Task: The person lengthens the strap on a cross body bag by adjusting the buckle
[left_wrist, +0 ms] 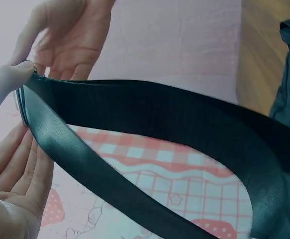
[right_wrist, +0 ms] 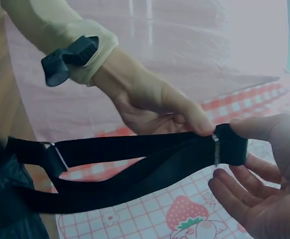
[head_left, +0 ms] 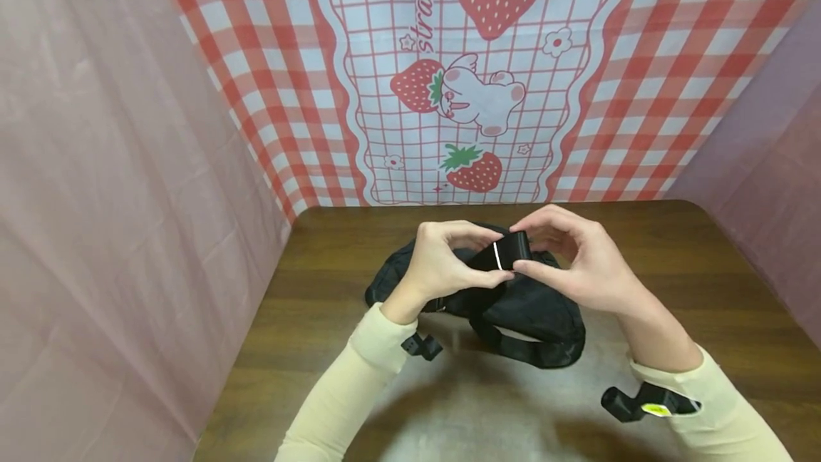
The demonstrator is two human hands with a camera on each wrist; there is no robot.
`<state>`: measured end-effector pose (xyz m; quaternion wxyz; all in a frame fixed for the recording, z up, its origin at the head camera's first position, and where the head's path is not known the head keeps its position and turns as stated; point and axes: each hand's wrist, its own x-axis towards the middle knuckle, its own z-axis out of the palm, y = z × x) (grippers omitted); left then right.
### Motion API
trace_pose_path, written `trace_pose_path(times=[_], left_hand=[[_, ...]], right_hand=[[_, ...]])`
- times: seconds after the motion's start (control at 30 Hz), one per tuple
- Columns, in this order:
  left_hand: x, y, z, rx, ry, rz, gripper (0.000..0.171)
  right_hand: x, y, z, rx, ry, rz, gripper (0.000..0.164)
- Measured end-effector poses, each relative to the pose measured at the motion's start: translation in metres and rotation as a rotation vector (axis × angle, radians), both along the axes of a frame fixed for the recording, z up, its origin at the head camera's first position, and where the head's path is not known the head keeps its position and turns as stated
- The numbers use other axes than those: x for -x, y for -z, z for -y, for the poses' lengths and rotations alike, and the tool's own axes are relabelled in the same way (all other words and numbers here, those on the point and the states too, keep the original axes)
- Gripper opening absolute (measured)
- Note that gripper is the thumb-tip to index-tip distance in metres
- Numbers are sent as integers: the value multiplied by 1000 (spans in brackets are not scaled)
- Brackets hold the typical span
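Observation:
A black webbing strap (head_left: 517,248) is held up above a black fabric bag (head_left: 539,323) by both hands. My left hand (head_left: 439,259) pinches the strap beside a thin metal slider (right_wrist: 216,150), thumb below and fingers above in the head view. My right hand (head_left: 580,262) pinches the folded strap end just right of the slider. In the right wrist view, a second metal slider (right_wrist: 58,156) sits farther along the strap, towards the bag. The strap (left_wrist: 145,107) forms a wide loop in the left wrist view.
The bag lies on a brown wooden table (head_left: 308,276) with a pale worn area near me. A red-checked strawberry cloth (head_left: 449,91) hangs behind, with pink curtains (head_left: 115,198) at the sides. Both sleeves carry a small black camera mount (head_left: 422,346).

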<state>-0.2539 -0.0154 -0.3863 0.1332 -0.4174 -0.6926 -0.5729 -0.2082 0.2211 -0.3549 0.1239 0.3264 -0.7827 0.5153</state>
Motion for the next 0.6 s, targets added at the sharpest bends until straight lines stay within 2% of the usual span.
trace_pose_path(times=[0.13,0.23,0.33,0.43,0.5,0.6], left_hand=[[1,3,3,20,-49,7,43],[3,4,5,33,-59,-10,44],[3,3,7,43,-54,-25,44],[3,1,7,53,-50,-37,44],[2,0,7,57,-44,-41,44],[2,-2,5,56,-24,-41,43]], right_hand=[[-3,1,-3,99,39,52,42],[-3,3,-6,149,15,66,44],[1,4,-6,107,-25,38,54],[6,4,-2,27,-24,7,63],[8,4,2,-12,-4,-7,62],[9,4,6,-5,0,-25,53]])
